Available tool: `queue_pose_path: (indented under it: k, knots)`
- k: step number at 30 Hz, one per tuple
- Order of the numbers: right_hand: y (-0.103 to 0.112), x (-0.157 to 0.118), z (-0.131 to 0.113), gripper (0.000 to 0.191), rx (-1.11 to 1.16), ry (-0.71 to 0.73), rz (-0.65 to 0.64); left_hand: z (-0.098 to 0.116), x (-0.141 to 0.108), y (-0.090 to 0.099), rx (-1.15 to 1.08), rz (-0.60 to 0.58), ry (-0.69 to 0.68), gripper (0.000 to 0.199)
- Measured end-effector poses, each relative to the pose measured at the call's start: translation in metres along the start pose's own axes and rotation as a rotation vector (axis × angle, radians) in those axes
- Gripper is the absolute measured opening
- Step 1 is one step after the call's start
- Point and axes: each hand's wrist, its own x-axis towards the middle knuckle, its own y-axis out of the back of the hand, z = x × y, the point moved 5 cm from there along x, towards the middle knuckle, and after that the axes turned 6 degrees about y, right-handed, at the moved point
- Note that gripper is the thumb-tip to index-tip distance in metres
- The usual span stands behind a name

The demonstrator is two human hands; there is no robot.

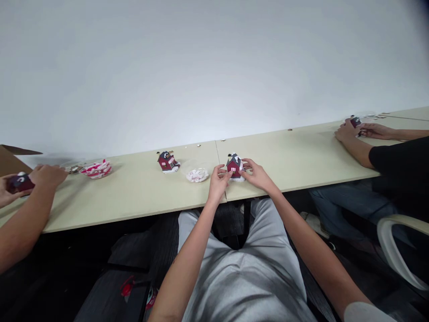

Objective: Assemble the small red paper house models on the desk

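A small dark red model house [235, 165] with a grey, white-patched roof stands upright on the table near the front edge. My left hand [219, 180] pinches its left lower side between thumb and fingers. At its right side, my right hand [257, 175] grips it with the thumb on the front and fingers behind. Just left of my left hand is a clear bowl [197, 175] of small white pieces with reddish marks. Farther left sits a second, similar house [167, 162], untouched by my hands.
The pale table [140, 197] runs along a white wall. Small bits [199, 145] lie near its back edge. A bowl of pink-and-white pieces [96, 170] stands left. Co-workers' hands [50, 175] at left and hands [348, 130] at right hold similar houses. A cardboard box [13, 161] stands far left.
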Motion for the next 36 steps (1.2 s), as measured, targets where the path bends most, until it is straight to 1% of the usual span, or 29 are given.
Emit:
queue_pose_path:
  k: [5,9,14,16,20,23,27,28,32,36]
  knots:
    - [-0.001,0.000,0.004,0.046,-0.001,0.002,0.002,0.001,0.000,-0.001,0.021,-0.020,0.017,0.060]
    - [-0.001,0.000,0.002,0.042,-0.004,0.008,0.001,0.001,-0.001,-0.003,0.015,-0.055,0.014,0.060]
    - [0.001,-0.001,-0.004,0.039,0.011,0.008,0.011,0.000,0.000,-0.004,0.021,-0.067,0.009,0.059]
    - [0.002,-0.001,-0.004,0.035,0.023,0.005,0.019,-0.001,0.000,-0.004,0.017,-0.080,0.001,0.056]
    - [0.004,-0.001,-0.007,0.026,0.030,0.029,0.041,0.000,0.001,-0.003,0.042,-0.079,-0.038,0.043]
    - [0.003,0.000,-0.009,0.030,0.016,0.038,0.014,0.001,0.001,-0.002,0.062,-0.051,-0.051,0.045]
    - [0.000,0.000,-0.011,0.038,0.014,0.052,-0.048,0.000,0.001,0.000,0.065,-0.031,-0.024,0.064]
    - [-0.001,0.000,-0.012,0.039,0.020,0.058,-0.056,0.000,0.002,0.000,0.074,-0.031,-0.028,0.067]
    - [-0.001,0.000,-0.011,0.040,0.046,0.058,-0.064,-0.002,0.004,0.003,0.101,-0.027,-0.070,0.063]
    - [0.000,0.000,-0.012,0.040,0.045,0.051,-0.068,-0.001,0.005,0.001,0.023,-0.089,-0.094,0.059]
